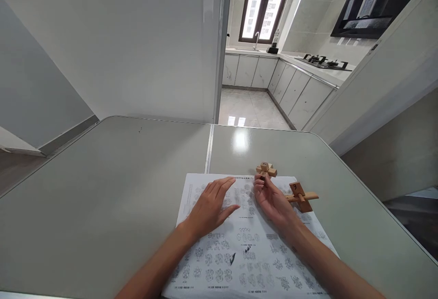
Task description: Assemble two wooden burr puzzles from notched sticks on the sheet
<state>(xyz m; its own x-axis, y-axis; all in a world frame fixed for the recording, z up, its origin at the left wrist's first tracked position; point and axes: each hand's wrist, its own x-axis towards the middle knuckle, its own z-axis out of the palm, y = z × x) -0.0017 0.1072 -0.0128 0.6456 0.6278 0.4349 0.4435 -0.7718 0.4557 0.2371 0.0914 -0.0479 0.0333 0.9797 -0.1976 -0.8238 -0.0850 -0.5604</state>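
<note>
My right hand [272, 201] rests palm up over the printed sheet, its fingers curled at the near end of a small wooden burr puzzle [264, 167]. Thumb and fingertips pinch that end, and a dark end face shows between them. My left hand [214, 203] is apart from it, over the left half of the sheet, with thumb and fingers spread and nothing in them. Beside my right wrist lies a second wooden puzzle [303, 197], a crossed shape with a flat plate bearing a dark mark; my hand hides part of it.
A printed sheet [253, 262] full of small puzzle drawings lies on the grey-green table [102, 226]. A pale seam [209, 148] runs across the tabletop. Past the table's far edge is a kitchen with white cabinets [301, 87] and a gas stove [325, 62].
</note>
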